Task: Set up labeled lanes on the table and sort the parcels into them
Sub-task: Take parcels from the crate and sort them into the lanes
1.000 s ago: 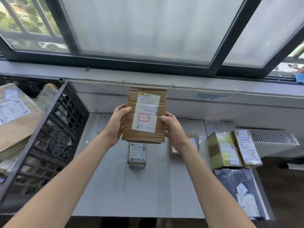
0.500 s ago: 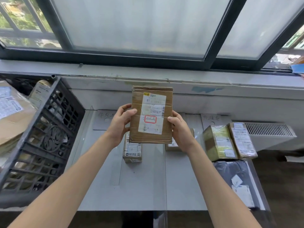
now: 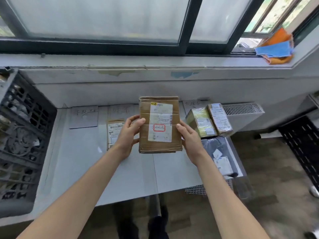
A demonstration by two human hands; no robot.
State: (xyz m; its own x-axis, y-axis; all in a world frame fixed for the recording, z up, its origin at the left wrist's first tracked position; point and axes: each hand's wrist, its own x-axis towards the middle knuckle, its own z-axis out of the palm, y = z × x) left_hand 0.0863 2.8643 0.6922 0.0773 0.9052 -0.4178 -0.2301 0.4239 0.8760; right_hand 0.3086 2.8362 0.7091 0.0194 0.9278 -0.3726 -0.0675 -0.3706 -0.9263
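A brown cardboard parcel with a white shipping label and a red-framed mark is held upright above the grey table. My left hand grips its left edge and my right hand its right edge. Paper lane labels lie at the table's far edge: one at the left, one in the middle, one at the right. A small brown parcel lies in the middle lane, partly behind my left hand. Two taped parcels and a dark bag parcel lie in the right lane.
A black plastic crate with more parcels stands at the table's left end. A white radiator sits right of the table under the window sill. Orange and blue cloths lie on the sill. A black perforated panel stands on the floor at the right.
The view has swung right and dropped, so the crate slid to the left edge. The parcel has stayed upright in both hands, now lower and closer over the table.
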